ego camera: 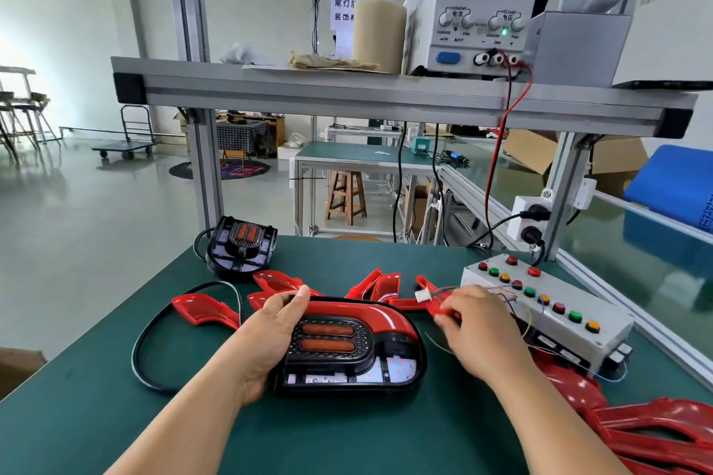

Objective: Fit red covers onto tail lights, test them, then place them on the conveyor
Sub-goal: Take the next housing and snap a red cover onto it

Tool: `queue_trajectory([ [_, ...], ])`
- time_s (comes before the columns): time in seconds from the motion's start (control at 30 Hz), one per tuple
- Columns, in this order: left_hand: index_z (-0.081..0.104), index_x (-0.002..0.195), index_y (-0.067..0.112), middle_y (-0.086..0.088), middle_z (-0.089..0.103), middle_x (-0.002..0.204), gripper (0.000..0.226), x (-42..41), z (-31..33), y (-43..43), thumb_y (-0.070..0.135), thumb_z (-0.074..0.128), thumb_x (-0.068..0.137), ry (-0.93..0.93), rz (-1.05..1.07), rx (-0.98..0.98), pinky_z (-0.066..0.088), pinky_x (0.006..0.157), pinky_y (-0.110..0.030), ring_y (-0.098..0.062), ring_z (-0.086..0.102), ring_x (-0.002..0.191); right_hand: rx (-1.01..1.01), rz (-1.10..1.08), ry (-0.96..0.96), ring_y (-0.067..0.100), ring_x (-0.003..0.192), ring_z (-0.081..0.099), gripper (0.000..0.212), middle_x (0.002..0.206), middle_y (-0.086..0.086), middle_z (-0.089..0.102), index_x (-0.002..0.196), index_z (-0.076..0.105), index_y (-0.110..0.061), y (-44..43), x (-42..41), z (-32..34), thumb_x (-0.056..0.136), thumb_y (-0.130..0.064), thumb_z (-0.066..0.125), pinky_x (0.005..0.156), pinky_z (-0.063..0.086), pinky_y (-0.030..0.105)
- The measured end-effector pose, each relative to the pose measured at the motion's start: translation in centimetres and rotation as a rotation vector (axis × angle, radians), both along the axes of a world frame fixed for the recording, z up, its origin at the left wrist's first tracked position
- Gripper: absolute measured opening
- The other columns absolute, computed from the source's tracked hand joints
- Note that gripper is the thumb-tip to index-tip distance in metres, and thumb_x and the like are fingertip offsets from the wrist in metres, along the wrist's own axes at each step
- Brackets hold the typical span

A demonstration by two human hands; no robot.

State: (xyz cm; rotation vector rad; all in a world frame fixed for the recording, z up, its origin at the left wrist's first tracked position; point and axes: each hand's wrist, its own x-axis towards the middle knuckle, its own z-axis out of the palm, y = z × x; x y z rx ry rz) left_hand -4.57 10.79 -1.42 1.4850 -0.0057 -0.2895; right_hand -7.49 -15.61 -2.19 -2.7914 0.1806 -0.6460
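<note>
Black oval tail light gripped by left hand | red part, perhaps a connector, pinched by right hand | should be seated squarely.

On the green worktop the left hand grips the left edge of a black tail light, which has a red cover along its top. The right hand pinches thin wires that end in a white connector, just beside the button box. Loose covers lie behind, near a second light. The power supply on the shelf reads 0.000 and 12.00.
</note>
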Motion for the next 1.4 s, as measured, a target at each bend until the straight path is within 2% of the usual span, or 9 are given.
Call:
queue_trajectory([
  [0.23, 0.05, 0.134, 0.03, 0.008, 0.074, 0.094, 0.038, 0.0, 0.0, -0.1, 0.046, 0.045, 0.1, -0.101, 0.012, 0.143, 0.054, 0.08, -0.031, -0.015, 0.071, 0.09, 0.622, 0.013, -0.383, 0.024, 0.063, 0.058, 0.028, 0.061, -0.003, 0.059, 0.072, 0.058, -0.017, -0.1, -0.7, 3.4, 0.095, -0.033, 0.055, 0.061, 0.043, 0.033],
  [0.33, 0.039, 0.147, 0.028, 0.011, 0.06, 0.119, 0.052, 0.0, 0.1, 0.2, 0.05, 0.041, 0.1, -0.246, 0.096, 0.487, 0.038, 0.091, -0.029, -0.015, 0.055, 0.111, 1.222, 0.028, -0.44, 0.015, 0.041, 0.049, 0.032, 0.049, -0.002, 0.052, 0.066, 0.059, -0.016, -0.3, -1.0, 4.4, 0.096, -0.026, 0.058, 0.042, 0.036, 0.024],
  [0.43, 0.052, 0.14, 0.02, -0.002, 0.054, 0.138, 0.046, -0.2, 0.5, 0.3, 0.042, 0.042, 0.1, -0.591, 0.247, 0.862, 0.033, 0.106, -0.03, -0.022, 0.046, 0.129, 1.695, 0.154, -0.362, 0.009, 0.036, 0.043, 0.031, 0.048, -0.002, 0.05, 0.066, 0.057, -0.015, -0.2, -1.6, 5.0, 0.097, -0.02, 0.055, 0.034, 0.024, 0.016],
  [0.53, 0.063, 0.121, 0.035, 0.017, 0.061, 0.113, 0.037, -1.3, 1.4, -0.2, 0.048, 0.042, 0.094, -0.818, 0.261, 0.638, 0.036, 0.088, -0.006, -0.001, 0.056, 0.108, 1.908, 0.31, -0.215, 0.011, 0.04, 0.046, 0.039, 0.051, 0.001, 0.056, 0.06, 0.066, -0.014, 0.9, -1.7, 4.8, 0.096, -0.021, 0.053, 0.035, 0.03, 0.018],
  [0.63, 0.064, 0.11, 0.045, 0.022, 0.066, 0.079, 0.034, -2.2, 2.0, -0.8, 0.055, 0.05, 0.081, -0.619, 0.099, 0.228, 0.046, 0.06, -0.009, 0.005, 0.06, 0.067, 1.925, 0.368, -0.072, 0.013, 0.042, 0.051, 0.026, 0.056, 0.005, 0.059, 0.078, 0.064, -0.007, 2.7, -1.5, 4.2, 0.097, -0.021, 0.052, 0.036, 0.039, 0.018],
  [0.77, 0.07, 0.101, 0.018, 0.008, 0.063, 0.064, 0.016, -1.4, 2.4, 0.1, 0.019, 0.066, 0.085, -0.393, 0.09, -0.035, 0.048, 0.051, -0.014, -0.001, 0.056, 0.056, 1.834, 0.312, 0.127, 0.015, 0.041, 0.058, 0.027, 0.057, 0.011, 0.062, 0.08, 0.065, -0.002, 3.8, -1.4, 3.5, 0.097, -0.02, 0.054, 0.034, 0.044, 0.017],
  [0.93, 0.076, 0.08, 0.019, 0.0, 0.064, 0.061, 0.01, -1.2, 2.9, 2.8, 0.01, 0.073, 0.083, -0.402, -0.145, 0.344, 0.045, 0.051, -0.014, -0.005, 0.055, 0.053, 1.22, 0.193, 0.309, 0.011, 0.039, 0.048, 0.026, 0.052, 0.004, 0.058, 0.073, 0.06, -0.009, 3.1, -1.6, 3.4, 0.094, -0.023, 0.055, 0.039, 0.031, 0.02],
  [1.23, 0.075, 0.073, 0.038, 0.006, 0.066, 0.054, 0.014, -1.8, 3.7, 3.2, 0.025, 0.079, 0.08, -0.54, -0.211, 0.728, 0.043, 0.049, -0.011, -0.004, 0.057, 0.044, 1.141, 0.181, 0.426, 0.011, 0.037, 0.05, 0.013, 0.05, 0.004, 0.059, 0.089, 0.055, -0.01, 3.1, -1.3, 2.0, 0.093, -0.021, 0.059, 0.036, 0.033, 0.018],
  [1.4, 0.076, 0.071, 0.034, 0.015, 0.065, 0.056, 0.016, -1.7, 3.4, 2.9, 0.022, 0.078, 0.081, -0.535, -0.233, 0.754, 0.043, 0.047, -0.012, -0.001, 0.057, 0.044, 1.017, 0.108, 0.439, 0.012, 0.036, 0.045, 0.035, 0.048, 0.003, 0.057, 0.087, 0.059, -0.012, 1.5, -1.0, 1.6, 0.088, -0.047, 0.063, 0.036, 0.026, 0.018],
])
